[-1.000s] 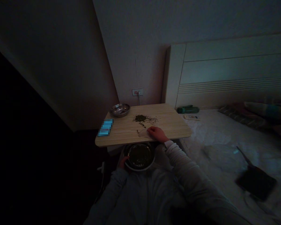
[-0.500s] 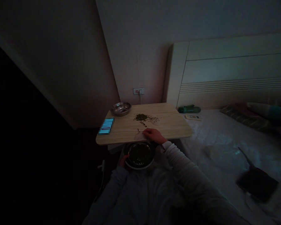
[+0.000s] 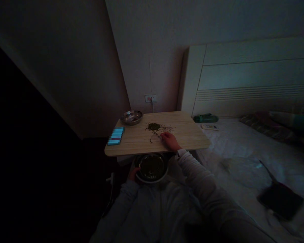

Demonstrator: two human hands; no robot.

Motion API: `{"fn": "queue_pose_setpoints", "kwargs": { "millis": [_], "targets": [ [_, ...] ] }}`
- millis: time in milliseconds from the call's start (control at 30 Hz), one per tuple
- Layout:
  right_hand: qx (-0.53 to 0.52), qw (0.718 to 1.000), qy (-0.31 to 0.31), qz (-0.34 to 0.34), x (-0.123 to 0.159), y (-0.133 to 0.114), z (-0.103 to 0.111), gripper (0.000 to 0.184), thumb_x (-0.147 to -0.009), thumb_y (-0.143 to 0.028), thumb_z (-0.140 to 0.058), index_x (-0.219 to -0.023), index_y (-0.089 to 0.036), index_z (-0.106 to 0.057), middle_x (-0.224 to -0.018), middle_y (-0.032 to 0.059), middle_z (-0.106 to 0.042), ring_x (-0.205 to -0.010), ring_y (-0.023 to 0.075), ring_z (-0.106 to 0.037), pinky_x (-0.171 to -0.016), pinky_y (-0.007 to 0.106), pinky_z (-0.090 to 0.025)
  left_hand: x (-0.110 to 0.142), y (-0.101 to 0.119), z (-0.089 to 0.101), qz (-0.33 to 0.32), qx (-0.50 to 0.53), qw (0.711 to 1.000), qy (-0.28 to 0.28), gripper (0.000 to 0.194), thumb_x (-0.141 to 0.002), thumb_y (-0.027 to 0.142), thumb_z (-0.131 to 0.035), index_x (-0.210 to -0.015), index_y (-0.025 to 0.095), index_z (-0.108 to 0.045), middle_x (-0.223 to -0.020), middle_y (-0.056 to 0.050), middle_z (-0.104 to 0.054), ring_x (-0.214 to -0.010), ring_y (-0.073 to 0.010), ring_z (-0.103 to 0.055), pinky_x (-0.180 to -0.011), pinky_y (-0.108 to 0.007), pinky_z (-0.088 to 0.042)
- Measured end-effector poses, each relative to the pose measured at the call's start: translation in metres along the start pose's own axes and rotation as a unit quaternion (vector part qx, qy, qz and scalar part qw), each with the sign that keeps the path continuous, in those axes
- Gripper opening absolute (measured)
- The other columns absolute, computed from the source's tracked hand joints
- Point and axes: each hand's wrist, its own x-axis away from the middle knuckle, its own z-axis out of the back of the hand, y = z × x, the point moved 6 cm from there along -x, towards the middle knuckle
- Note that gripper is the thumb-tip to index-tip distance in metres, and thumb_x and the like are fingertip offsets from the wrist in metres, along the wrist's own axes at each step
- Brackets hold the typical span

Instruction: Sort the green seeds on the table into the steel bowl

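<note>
Below the table's near edge, a round metal bowl (image 3: 152, 181) with dark contents sits at my lap. My left hand (image 3: 133, 173) grips its left rim, thumb over the edge. Over the wooden tabletop (image 3: 131, 143) my right hand (image 3: 170, 141) is closed in a pinch on a thin, pale, see-through piece (image 3: 155, 138), whose exact kind is unclear in the dim light. This piece is by a few stray grains, just nearer than a small heap of green beans or seeds (image 3: 154, 126). More of them lie scattered to the heap's right.
A second metal bowl (image 3: 131, 117) stands at the table's back left, behind a blurred-out phone-like screen (image 3: 116, 136). On the bed at right lie a green bottle (image 3: 206, 118), a pale remote (image 3: 209, 127) and a dark flat object with a handle (image 3: 280, 200).
My right hand has moved away from the table's near edge, up toward the heap, carrying the pale piece. My left hand stays on the bowl.
</note>
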Motion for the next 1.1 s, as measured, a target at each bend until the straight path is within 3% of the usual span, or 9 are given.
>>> {"fn": "queue_pose_setpoints", "kwargs": {
  "millis": [133,367,767,1100],
  "targets": [
    [0.078,0.996,0.041,-0.001,-0.002,0.000,-0.002,0.026,-0.083,-0.029,-0.043,-0.083,-0.015,-0.065,-0.076,0.0061,-0.066,-0.072,0.0162,-0.058,-0.069,0.027,-0.042,0.010,0.003,0.000,0.025,-0.018,0.998,0.047,0.021,-0.058,0.002,-0.056,-0.055,0.022,-0.062,-0.052,-0.003,-0.067,-0.092,-0.0261,-0.066,-0.084,-0.036,-0.050],
    [0.139,0.990,0.025,0.006,-0.001,0.001,-0.010,0.027,-0.085,-0.032,-0.044,-0.094,-0.017,-0.066,-0.090,0.0082,-0.068,-0.083,0.0184,-0.060,-0.074,0.028,-0.042,0.020,0.007,-0.008,0.019,-0.026,0.998,0.058,0.024,-0.056,0.001,-0.056,-0.045,0.022,-0.055,-0.045,-0.004,-0.062,-0.090,-0.0279,-0.066,-0.085,-0.037,-0.049],
    [0.105,0.991,-0.052,0.064,0.001,0.001,-0.017,0.029,-0.082,-0.035,-0.046,-0.092,-0.020,-0.068,-0.076,0.0032,-0.067,-0.073,0.0152,-0.058,-0.067,0.026,-0.042,0.019,0.003,-0.007,0.022,-0.031,0.998,0.058,0.021,-0.059,0.005,-0.055,-0.049,0.023,-0.059,-0.049,-0.004,-0.063,-0.096,-0.0308,-0.064,-0.083,-0.042,-0.048],
    [0.039,0.994,-0.080,0.068,0.003,0.001,-0.014,0.026,-0.081,-0.035,-0.047,-0.082,-0.019,-0.067,-0.067,0.0004,-0.064,-0.067,0.0133,-0.054,-0.067,0.025,-0.041,0.022,0.004,-0.008,0.031,-0.022,0.998,0.058,0.026,-0.060,0.002,-0.054,-0.045,0.023,-0.056,-0.043,-0.003,-0.059,-0.079,-0.0265,-0.067,-0.080,-0.039,-0.050]
  ]
}}
